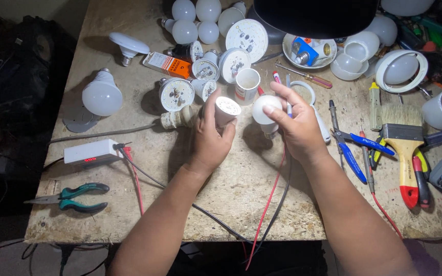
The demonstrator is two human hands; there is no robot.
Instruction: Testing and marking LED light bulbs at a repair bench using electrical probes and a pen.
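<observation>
My left hand [211, 138] grips a small white lamp body [225, 109] with its round board of tiny lights facing up. My right hand [295, 122] holds a white bulb dome [265, 108] by its rim, with a thin pen-like probe between the fingers. The two parts are side by side, a small gap between them, above the worn wooden bench [241, 189]. Red and black leads [272, 199] run from under my right hand toward the bench's near edge.
Several whole bulbs and opened lamp boards lie at the back [200, 25]. A white meter box [90, 153] and green-handled pliers [72, 198] sit at the left. At the right lie a paintbrush [404, 148], blue pliers [351, 151] and screwdrivers [305, 76]. A bowl [308, 53] holds small parts.
</observation>
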